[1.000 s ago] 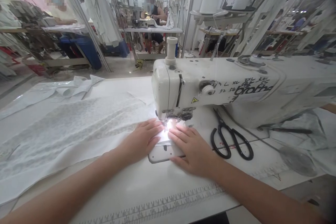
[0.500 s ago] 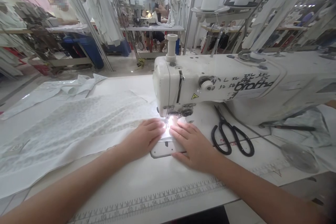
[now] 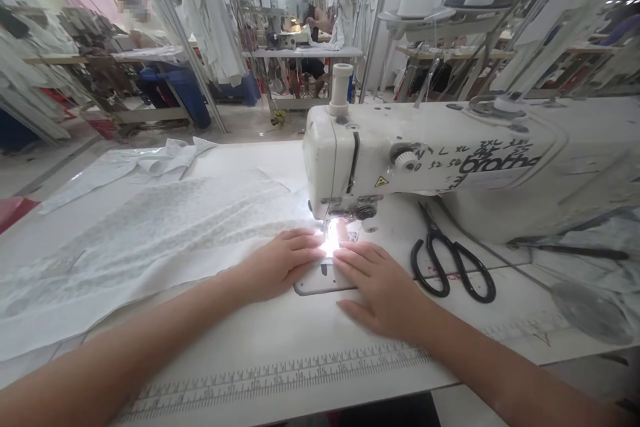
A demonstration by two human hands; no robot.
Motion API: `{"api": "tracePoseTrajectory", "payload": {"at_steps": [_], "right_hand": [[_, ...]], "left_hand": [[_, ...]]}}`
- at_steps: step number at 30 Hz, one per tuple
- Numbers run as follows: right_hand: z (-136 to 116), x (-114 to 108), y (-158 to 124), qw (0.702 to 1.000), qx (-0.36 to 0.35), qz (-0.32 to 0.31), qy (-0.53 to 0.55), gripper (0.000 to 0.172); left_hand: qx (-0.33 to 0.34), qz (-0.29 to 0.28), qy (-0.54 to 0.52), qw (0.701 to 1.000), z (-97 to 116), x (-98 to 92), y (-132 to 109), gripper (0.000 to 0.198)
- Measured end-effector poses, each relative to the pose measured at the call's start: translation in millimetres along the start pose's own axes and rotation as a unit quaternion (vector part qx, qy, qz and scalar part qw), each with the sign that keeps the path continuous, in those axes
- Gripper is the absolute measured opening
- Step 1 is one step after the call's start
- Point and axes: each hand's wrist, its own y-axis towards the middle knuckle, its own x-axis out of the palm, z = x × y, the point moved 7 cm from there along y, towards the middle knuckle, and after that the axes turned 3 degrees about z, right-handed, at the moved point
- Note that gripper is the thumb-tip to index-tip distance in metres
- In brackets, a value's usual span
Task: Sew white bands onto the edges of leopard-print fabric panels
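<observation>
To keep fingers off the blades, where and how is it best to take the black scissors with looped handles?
Probably by the black looped handles, from above on the near side: the scissors lie flat, loops toward the camera, while the narrow blades point away, toward the white sewing machine.

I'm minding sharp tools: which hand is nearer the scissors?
The right hand, beside the black-handled scissors; the left hand is farther off, on the right hand's other side.
</observation>
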Motion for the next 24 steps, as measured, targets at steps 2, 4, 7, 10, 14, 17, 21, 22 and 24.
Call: {"api": "tracePoseTrajectory", "payload": {"at_steps": [2,4,7,10,14,17,21,22,24], "right_hand": [[0,0,0,1.000,0.001,-0.001,0.000,0.049],[2,0,1,1.000,0.008,-0.002,-0.005,0.051],[4,1,4,1.000,0.018,0.003,-0.012,0.052],[4,-4,3,0.999,0.022,0.020,-0.012,0.044],[20,-30,-19,0.992,0.103,0.068,-0.027,0.025],[56,-53,-58,0.959,0.266,0.076,-0.066,0.025],[94,-66,-103,0.901,0.399,0.055,-0.162,0.035],[99,-65,-108,0.895,0.409,0.042,-0.173,0.037],[105,-60,-111,0.889,0.426,0.019,-0.167,0.039]], "left_hand": [[0.002,0.001,-0.009,1.000,-1,-1.2,1,0.029],[-0.001,0.002,-0.006,1.000,-5,-2.7,4,0.029],[-0.007,-0.001,0.007,1.000,-16,-5.3,10,0.028],[-0.019,-0.003,0.013,1.000,-27,-8.6,18,0.029],[-0.018,-0.002,0.013,1.000,-34,-11.0,22,0.029],[-0.018,-0.001,0.005,1.000,-34,-11.4,20,0.030],[-0.023,0.005,-0.009,1.000,-30,-14.9,23,0.028],[-0.041,0.003,-0.010,0.999,-31,-15.3,26,0.027],[-0.099,-0.006,-0.010,0.995,-39,-14.6,35,0.027]]}}
